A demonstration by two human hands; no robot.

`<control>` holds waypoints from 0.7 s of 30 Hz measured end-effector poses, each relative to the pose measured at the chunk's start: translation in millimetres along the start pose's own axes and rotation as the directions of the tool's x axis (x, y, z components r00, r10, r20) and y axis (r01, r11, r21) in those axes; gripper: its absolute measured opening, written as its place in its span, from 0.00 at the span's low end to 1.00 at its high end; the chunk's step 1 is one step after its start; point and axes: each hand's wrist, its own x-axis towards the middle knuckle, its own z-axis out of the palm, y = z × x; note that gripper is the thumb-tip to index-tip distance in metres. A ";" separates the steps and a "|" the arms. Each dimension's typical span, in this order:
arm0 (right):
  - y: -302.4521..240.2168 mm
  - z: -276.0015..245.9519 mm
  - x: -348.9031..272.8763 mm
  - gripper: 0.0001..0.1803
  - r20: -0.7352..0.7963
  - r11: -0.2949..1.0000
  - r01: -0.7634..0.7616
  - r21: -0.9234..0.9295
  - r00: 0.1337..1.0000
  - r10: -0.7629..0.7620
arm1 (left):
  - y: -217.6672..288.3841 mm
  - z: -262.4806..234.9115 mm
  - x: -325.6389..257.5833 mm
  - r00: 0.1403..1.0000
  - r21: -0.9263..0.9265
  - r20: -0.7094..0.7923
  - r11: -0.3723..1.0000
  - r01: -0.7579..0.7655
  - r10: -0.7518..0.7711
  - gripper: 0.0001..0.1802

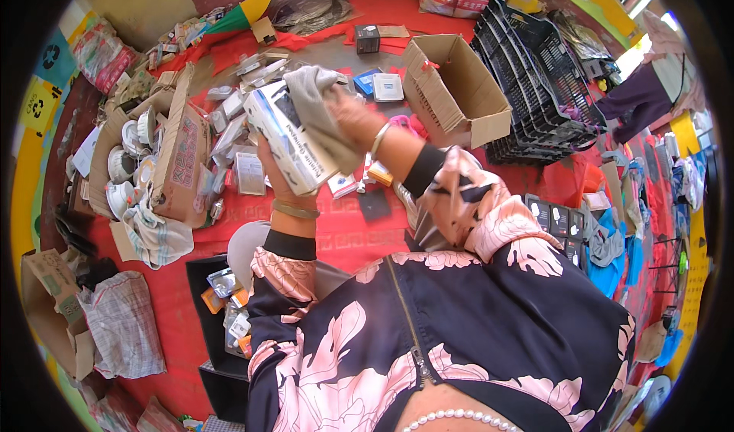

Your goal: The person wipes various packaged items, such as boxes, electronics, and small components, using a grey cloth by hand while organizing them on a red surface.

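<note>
White and blue card, printed and straight-edged: a box [289, 143], held tilted above the red floor covering [344, 237], in front of the body and between both hands. Gripped along the lower left edge by the left hand [280, 170]; cannot tell how far round the underside, with most of the fingers hidden. Closed on a bunched grey-beige cloth [312, 99] with the right hand [353, 118], close over the upper right part of the box; blurred, so cannot tell the exact set of each finger.

Probably light, judging by the support from a single hand, and likely stiff along the edges yet apt to dent mid-panel. Perhaps slippery on the smooth-looking print, more so beneath loose fabric. Contents out of sight, so best treated as fragile. Best taken by the long edges or from below with a flat palm, with no hard squeeze across the broad face. As for the cloth, soft and limp, draped down the right side of the box; best gathered into a pad under the fingertips.
</note>
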 end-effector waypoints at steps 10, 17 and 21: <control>26.2 17.3 -95.3 0.18 -0.050 0.879 -0.189 -0.438 0.981 0.186 | 15.2 -6.0 -2.7 0.997 -0.014 0.041 0.998 -0.063 0.063 0.28; -83.4 -0.4 -87.7 0.14 -0.017 0.906 -0.234 0.352 0.966 0.256 | -2.5 -24.7 11.3 0.986 0.263 -0.050 0.955 -0.138 0.156 0.22; -63.8 50.9 -87.2 0.24 -0.048 0.878 0.231 -0.420 0.960 -0.275 | -29.2 -8.2 7.0 0.985 0.131 0.144 0.985 -0.114 0.094 0.30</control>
